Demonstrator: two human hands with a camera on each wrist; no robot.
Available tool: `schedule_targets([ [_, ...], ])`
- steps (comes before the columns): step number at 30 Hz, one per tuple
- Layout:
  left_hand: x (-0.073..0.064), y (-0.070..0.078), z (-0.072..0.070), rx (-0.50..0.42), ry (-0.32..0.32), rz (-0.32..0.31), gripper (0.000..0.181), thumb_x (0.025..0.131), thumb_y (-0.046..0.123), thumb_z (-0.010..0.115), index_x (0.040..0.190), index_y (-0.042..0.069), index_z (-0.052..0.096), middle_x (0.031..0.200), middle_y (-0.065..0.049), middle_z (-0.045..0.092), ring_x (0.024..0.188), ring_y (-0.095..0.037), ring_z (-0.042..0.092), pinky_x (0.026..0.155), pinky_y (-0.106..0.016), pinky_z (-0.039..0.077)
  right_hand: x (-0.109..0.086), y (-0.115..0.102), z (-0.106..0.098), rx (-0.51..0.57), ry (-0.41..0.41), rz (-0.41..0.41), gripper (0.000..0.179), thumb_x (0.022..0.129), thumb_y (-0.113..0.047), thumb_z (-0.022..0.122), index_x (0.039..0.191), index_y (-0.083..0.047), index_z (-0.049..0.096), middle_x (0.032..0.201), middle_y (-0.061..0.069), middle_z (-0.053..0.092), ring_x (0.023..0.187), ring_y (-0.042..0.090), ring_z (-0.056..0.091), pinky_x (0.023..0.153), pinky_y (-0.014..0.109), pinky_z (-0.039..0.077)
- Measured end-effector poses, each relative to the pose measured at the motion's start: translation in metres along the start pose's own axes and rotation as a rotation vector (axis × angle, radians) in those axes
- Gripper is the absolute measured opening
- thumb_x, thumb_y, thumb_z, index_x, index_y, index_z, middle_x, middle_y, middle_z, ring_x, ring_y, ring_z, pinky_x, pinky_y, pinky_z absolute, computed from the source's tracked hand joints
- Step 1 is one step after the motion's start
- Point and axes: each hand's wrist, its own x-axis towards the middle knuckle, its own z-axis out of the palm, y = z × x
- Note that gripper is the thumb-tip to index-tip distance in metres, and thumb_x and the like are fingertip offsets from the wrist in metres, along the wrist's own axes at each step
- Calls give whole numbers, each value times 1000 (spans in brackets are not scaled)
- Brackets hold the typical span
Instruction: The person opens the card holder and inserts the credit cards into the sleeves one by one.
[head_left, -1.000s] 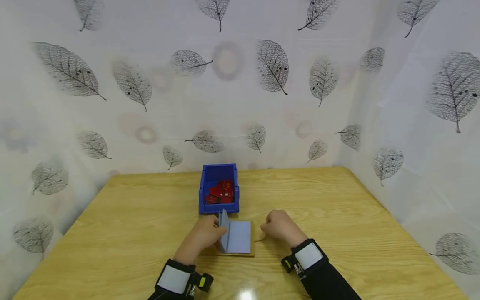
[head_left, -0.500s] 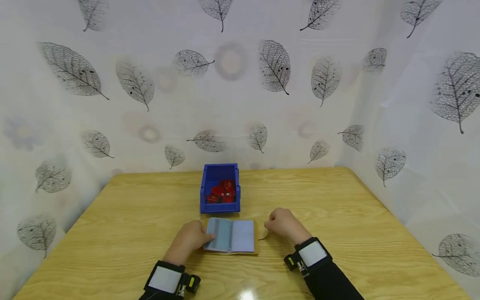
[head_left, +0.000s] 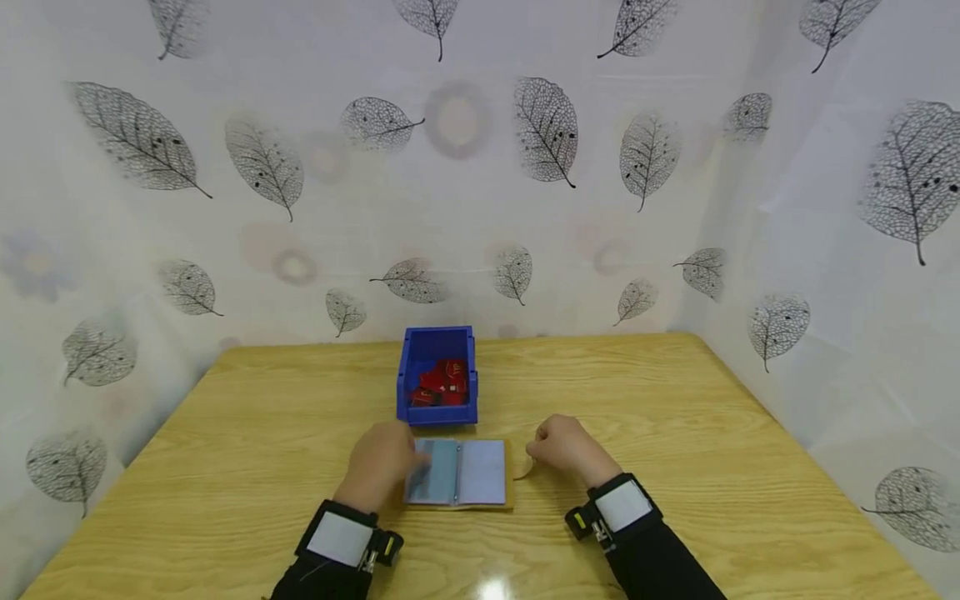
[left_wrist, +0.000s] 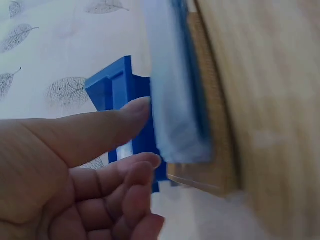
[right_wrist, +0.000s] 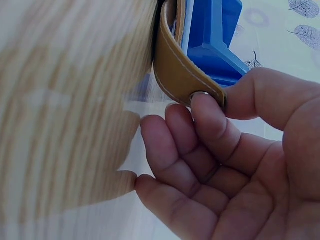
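Note:
A tan leather card holder [head_left: 509, 492] lies spread on the table, its bluish clear sleeves [head_left: 444, 473] turned to the left and a pale page [head_left: 482, 472] on the right. My left hand [head_left: 380, 464] is at the left edge of the sleeves. In the left wrist view its thumb and fingers stand apart, with the thumb tip right at the edge of the sleeve stack [left_wrist: 175, 100]. Off the card holder's right side, my right hand [head_left: 567, 450] pinches the end of the strap [right_wrist: 182, 72], near its metal snap, between thumb and index finger.
A blue plastic bin [head_left: 438, 416] stands just behind the card holder, with several red cards [head_left: 444, 379] inside. The wooden table [head_left: 645, 392] meets a leaf-patterned curtain [head_left: 480, 208] at the back and sides.
My left hand has turned the upright sleeves over to the left, laid them flat and loosened its grip. The right hand keeps pinching the strap in nearly the same place.

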Motion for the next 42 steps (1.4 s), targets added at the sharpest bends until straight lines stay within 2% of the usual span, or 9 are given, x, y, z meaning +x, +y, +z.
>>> schedule_targets([
  [4,22,22,-15,16,96,64,24,85,25,74,75,7,62,67,-2,57,59,-17,52,51,-29,41,1,3,-1,-1,0,-5,43,85,-10,62,50,-14,37,49,-6,28,45,10,26,47,24,24],
  [9,54,48,-22,142,195,103,21,88,23,70,84,3,69,79,-9,69,68,-23,64,58,-38,52,4,4,-2,26,-8,-3,43,85,-10,61,50,-14,36,50,-5,25,45,11,23,49,25,23],
  [13,78,58,-14,167,220,114,14,89,14,66,87,0,71,85,-13,72,72,-27,68,62,-43,56,5,6,-1,42,-6,-10,43,84,-10,62,50,-14,36,50,-6,26,45,11,23,48,25,23],
  [17,96,56,1,109,207,85,12,88,6,61,83,-1,70,83,-14,71,71,-27,67,62,-43,55,6,7,3,29,-9,-18,41,83,-10,63,50,-15,39,48,-7,28,45,9,25,47,23,23],
  [20,107,52,13,55,212,50,15,88,11,64,85,-3,70,84,-17,70,74,-30,68,65,-45,55,5,8,6,15,-9,-19,40,82,-9,63,49,-15,41,47,-8,30,44,9,27,46,23,23],
  [25,119,44,32,-11,212,-22,32,87,24,70,96,-7,68,91,-22,70,83,-36,68,72,-48,54,4,8,7,31,-10,-27,39,81,-9,63,49,-15,41,47,-8,30,44,9,28,46,23,23],
  [30,127,40,45,-22,201,-110,52,88,30,71,113,-13,59,105,-30,64,96,-43,63,81,-52,52,3,8,7,22,-20,-45,39,82,-10,61,49,-15,41,47,-8,30,44,9,28,46,24,24],
  [35,132,43,50,4,191,-160,61,89,36,68,120,-15,54,112,-33,54,97,-45,60,80,-53,51,5,9,5,8,-22,-51,41,83,-10,60,49,-16,38,47,-8,28,44,9,26,46,24,23],
  [42,135,54,47,39,164,-176,62,92,39,64,119,-16,55,113,-33,53,98,-44,59,80,-52,52,5,14,2,8,-10,-48,39,83,-9,60,49,-16,42,48,-8,31,44,9,28,45,24,24],
])
